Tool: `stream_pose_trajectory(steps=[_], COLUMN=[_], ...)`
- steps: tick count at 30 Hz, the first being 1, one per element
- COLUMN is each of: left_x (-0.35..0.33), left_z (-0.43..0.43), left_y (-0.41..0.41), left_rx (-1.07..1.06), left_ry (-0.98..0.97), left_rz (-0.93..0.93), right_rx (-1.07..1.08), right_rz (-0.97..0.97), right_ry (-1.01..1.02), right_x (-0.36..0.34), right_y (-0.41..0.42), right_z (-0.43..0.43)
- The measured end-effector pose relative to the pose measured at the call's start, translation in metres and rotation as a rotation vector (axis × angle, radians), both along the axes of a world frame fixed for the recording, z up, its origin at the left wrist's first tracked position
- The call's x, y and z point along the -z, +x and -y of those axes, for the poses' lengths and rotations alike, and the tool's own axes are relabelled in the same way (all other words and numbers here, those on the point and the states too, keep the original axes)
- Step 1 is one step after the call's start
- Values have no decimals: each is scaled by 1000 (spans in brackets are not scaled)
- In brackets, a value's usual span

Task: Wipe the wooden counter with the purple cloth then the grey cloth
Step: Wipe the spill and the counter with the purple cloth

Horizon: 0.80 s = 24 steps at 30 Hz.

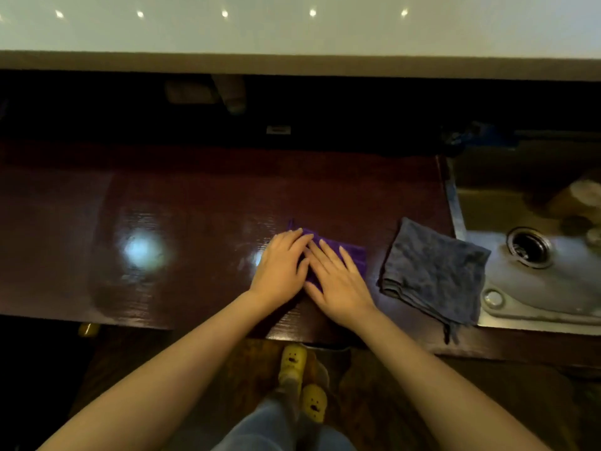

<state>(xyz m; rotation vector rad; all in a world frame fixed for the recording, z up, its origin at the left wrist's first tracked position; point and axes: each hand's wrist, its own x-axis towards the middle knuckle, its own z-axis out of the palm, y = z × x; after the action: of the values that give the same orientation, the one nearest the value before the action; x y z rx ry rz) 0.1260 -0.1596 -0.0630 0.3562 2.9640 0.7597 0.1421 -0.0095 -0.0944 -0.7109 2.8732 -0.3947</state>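
Hands, left hand and right hand, press flat, fingers extended, on purple cloth.

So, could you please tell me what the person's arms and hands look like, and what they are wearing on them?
Both arms are bare along all of their visible length: no sleeves show. The left hand and right hand wear no gloves, and I can see no rings, watch or bracelets. The fingernails look short and unpainted, though the dim light makes that hard to confirm.

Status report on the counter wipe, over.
Left hand and right hand flat on purple cloth. Grey cloth folded beside sink, untouched. Nothing blocking.
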Motion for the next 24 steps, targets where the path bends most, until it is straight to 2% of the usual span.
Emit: stream_pose_trajectory(steps=[5,12,16,19,24], left_x=[8,9,10,5,-13], left_z=[-15,-32,-33,-35,-39], left_y=[-44,-101,-113,-120,-136], left_rx=[28,101,177,213,327], left_ry=[-57,-119,-206,-264,-126], left_rz=[9,111,59,124,209], right_rx=[156,243,301,381,444], right_rz=[31,263,128,174,352], right_ry=[43,142,181,147,24], right_x=[-6,-37,-47,-50,-58], right_y=[-40,-96,-95,-97,-121], right_z=[-25,-53,-49,-46,-66])
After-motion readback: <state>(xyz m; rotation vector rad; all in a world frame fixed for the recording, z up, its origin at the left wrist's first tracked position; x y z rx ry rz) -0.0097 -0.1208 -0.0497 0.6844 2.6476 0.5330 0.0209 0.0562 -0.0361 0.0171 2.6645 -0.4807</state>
